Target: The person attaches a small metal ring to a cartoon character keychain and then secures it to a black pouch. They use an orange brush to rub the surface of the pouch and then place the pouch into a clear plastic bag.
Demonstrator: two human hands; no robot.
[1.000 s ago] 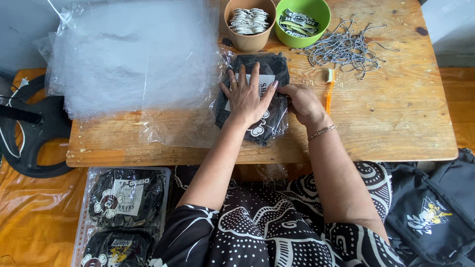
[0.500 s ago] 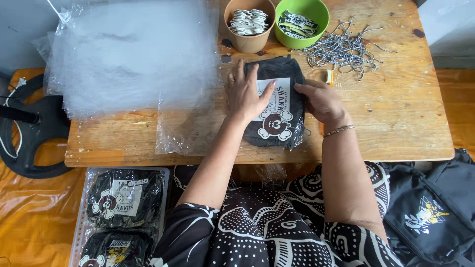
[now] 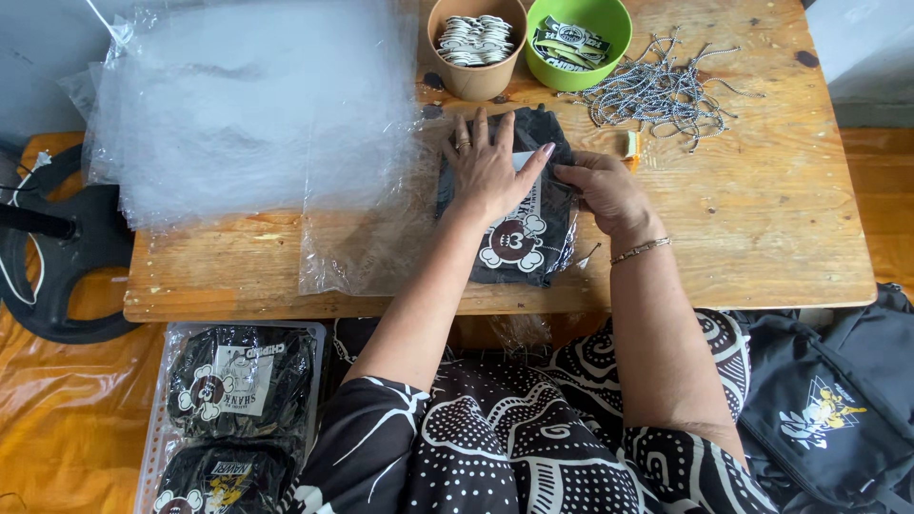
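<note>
1. A stack of clear plastic bags (image 3: 248, 105) covers the left part of the wooden table (image 3: 762, 219).
2. The left hand (image 3: 490, 167) lies flat, fingers spread, pressing on a black pouch (image 3: 519, 243).
3. The pouch lies mid-table, partly in a clear bag; its long axis runs from the table's far side to its near edge, skull print nearest the person.
4. The right hand (image 3: 605, 190) pinches the pouch's right edge, fingers closed.
5. Behind stand a tan bowl (image 3: 476, 48) and a green bowl (image 3: 579, 43); loose ball chains (image 3: 662, 90) lie rightmost.

Bare wooden table (image 3: 762, 228) lies open toward its right edge; plastic bags (image 3: 248, 105) crowd the left, two bowls (image 3: 476, 81) and loose cords (image 3: 657, 90) line the far edge.
</note>
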